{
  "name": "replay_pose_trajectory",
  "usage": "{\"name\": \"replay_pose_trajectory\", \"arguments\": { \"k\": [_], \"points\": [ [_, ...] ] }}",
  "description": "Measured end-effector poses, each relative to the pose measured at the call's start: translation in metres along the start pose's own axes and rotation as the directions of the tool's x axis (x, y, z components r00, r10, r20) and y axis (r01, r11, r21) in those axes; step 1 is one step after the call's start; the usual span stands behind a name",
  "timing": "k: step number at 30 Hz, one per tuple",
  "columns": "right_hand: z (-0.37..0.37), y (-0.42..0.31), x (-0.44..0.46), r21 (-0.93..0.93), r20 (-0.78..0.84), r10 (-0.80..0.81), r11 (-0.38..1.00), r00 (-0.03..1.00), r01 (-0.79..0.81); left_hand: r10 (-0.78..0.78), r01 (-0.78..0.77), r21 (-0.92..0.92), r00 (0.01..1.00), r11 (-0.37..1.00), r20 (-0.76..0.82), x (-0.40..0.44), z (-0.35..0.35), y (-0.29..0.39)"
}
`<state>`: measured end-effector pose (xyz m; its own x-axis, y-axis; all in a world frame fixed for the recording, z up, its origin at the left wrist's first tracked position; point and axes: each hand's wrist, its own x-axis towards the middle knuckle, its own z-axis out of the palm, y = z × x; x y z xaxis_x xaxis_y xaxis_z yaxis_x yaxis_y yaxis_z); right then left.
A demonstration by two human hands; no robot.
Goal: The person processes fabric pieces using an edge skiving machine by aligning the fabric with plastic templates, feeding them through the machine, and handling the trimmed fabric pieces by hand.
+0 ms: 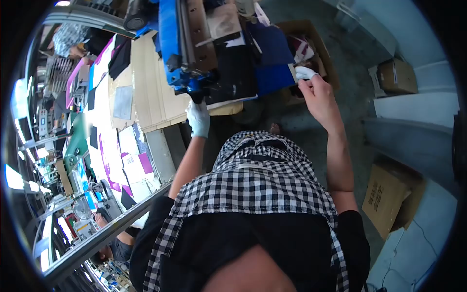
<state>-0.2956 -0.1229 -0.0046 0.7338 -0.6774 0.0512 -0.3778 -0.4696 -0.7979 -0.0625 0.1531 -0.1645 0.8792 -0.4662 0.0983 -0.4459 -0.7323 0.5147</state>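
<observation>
My left hand (198, 120), in a white glove, reaches up to the dark lower end of a blue machine (171, 46) with a long metal bar. Its fingertips are partly hidden there, so I cannot tell whether they grip anything. My right hand (318, 95) has white coverings on some fingers. Thumb and fingers are closed in a pinch at a thin pale strip (293, 73), beside the edge of a blue sheet (273, 80). Black material (236, 73) lies between the machine and the blue sheet.
An open cardboard box (327, 51) with scraps stands behind my right hand. Stacked tan boards (153, 85) lie left of the machine. Another carton (389, 197) is on the right. People work at the left, beyond a metal rail (114, 224).
</observation>
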Motion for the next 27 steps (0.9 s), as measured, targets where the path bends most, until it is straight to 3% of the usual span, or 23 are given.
{"name": "replay_pose_trajectory", "arguments": {
  "k": [1,3,4,5,8,10,11,13,19,23,27],
  "points": [
    [-0.005,-0.028,0.007,-0.105,0.011,-0.167,0.98,0.986,0.167,-0.01,0.009,-0.038,1.0,0.999,-0.021,-0.013,-0.006,0.0],
    [-0.022,-0.093,0.021,-0.218,0.164,-0.33,0.907,0.93,0.36,-0.042,0.002,-0.27,0.989,0.963,-0.142,-0.031,-0.034,0.032],
    [-0.03,-0.131,0.026,-0.192,0.238,-0.424,0.861,0.874,0.47,-0.102,0.086,-0.187,0.992,0.978,-0.077,-0.034,-0.039,0.024],
    [-0.032,-0.164,0.028,-0.192,0.269,-0.565,0.762,0.78,0.618,-0.061,0.032,-0.16,0.982,0.987,-0.181,-0.033,-0.044,0.025],
    [-0.025,-0.252,0.018,0.333,0.21,-0.878,0.478,0.431,0.813,-0.131,0.06,-0.224,0.94,0.973,-0.316,-0.033,-0.053,0.023],
    [-0.007,-0.285,0.004,0.562,0.254,-0.951,0.292,0.174,0.774,-0.16,0.099,-0.194,0.93,0.976,-0.331,-0.044,-0.059,0.03],
    [-0.001,-0.293,0.002,0.641,0.286,-0.958,0.222,0.04,0.735,-0.139,0.079,-0.169,0.915,0.982,-0.379,-0.021,-0.072,0.023],
    [0.015,-0.301,0.003,0.757,0.39,-0.907,0.215,-0.162,0.617,-0.24,0.165,-0.209,0.877,0.964,-0.415,-0.002,-0.064,-0.012],
    [0.056,-0.324,0.023,0.817,0.575,-0.65,0.426,-0.497,0.388,-0.509,0.398,-0.323,0.738,0.859,-0.443,0.038,-0.077,-0.086],
    [0.069,-0.345,0.029,0.775,0.614,-0.516,0.54,-0.598,0.329,-0.509,0.401,-0.313,0.696,0.861,-0.507,0.063,-0.094,-0.109],
    [0.099,-0.367,0.038,0.707,0.655,-0.436,0.641,-0.617,0.299,-0.518,0.391,-0.34,0.666,0.855,-0.536,0.094,-0.099,-0.144]
  ]
}}
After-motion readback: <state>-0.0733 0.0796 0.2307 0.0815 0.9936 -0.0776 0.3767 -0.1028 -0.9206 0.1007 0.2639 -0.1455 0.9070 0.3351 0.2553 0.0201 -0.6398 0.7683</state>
